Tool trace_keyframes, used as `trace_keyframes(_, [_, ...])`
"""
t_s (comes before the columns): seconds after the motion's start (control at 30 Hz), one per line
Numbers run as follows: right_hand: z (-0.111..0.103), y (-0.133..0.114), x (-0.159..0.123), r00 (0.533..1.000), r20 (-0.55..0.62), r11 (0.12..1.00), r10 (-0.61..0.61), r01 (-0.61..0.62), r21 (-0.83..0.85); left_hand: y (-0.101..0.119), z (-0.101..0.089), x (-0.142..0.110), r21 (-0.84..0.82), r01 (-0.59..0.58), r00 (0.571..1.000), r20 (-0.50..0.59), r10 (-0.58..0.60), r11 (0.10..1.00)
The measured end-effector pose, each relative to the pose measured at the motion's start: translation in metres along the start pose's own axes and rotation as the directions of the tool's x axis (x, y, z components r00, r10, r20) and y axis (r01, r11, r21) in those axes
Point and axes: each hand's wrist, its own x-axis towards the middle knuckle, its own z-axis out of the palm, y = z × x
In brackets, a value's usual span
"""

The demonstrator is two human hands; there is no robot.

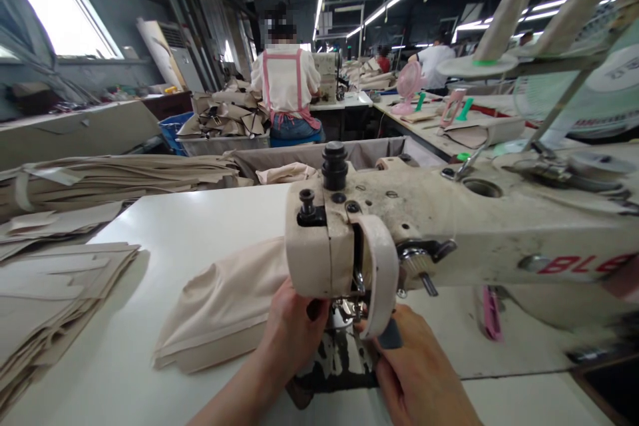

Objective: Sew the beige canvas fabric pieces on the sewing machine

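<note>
Fingers: your left hand point(292, 333) presses curled fingers at the needle area; your right hand point(414, 366) pinches something dark; whether either grips cloth, you cannot tell
Fabric: the beige fabric piece point(224, 309) lies on the tabletop point(164, 226), left of the sewing machine point(449, 233)
Progress: seemingly early; most of it lies unfed
Axis: long side runs left-right, toward the needle

We see a scuffed, cream-painted metal sewing machine point(449, 226) with a glossy black plastic knob point(334, 165). Matt beige cloth point(224, 306) lies on our smooth white table point(164, 226).
</note>
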Motion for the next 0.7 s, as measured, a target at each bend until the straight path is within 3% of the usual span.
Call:
trace_keyframes(0.33, [0.011, -0.005, -0.004, 0.995, -0.089, 0.996, 0.051, -0.045, 0.072, 0.001, -0.008, 0.007, -0.047, 0.053, 0.992, 0.117, -0.047, 0.997])
trace_keyframes(0.53, [0.013, -0.005, 0.000, 0.997, -0.060, 0.995, 0.056, -0.051, 0.089, -0.011, -0.013, 0.005, -0.050, 0.064, 0.986, 0.155, -0.055, 0.997])
trace_keyframes(0.63, [0.013, -0.012, 0.010, 0.995, -0.024, 0.991, 0.100, -0.097, 0.096, -0.019, -0.018, 0.003, -0.123, 0.028, 0.984, 0.180, -0.005, 0.992])
trace_keyframes(0.7, [0.001, -0.017, 0.010, 0.992, -0.023, 0.992, 0.126, -0.125, 0.027, -0.012, -0.006, 0.008, -0.232, 0.021, 0.984, 0.177, 0.021, 0.973])
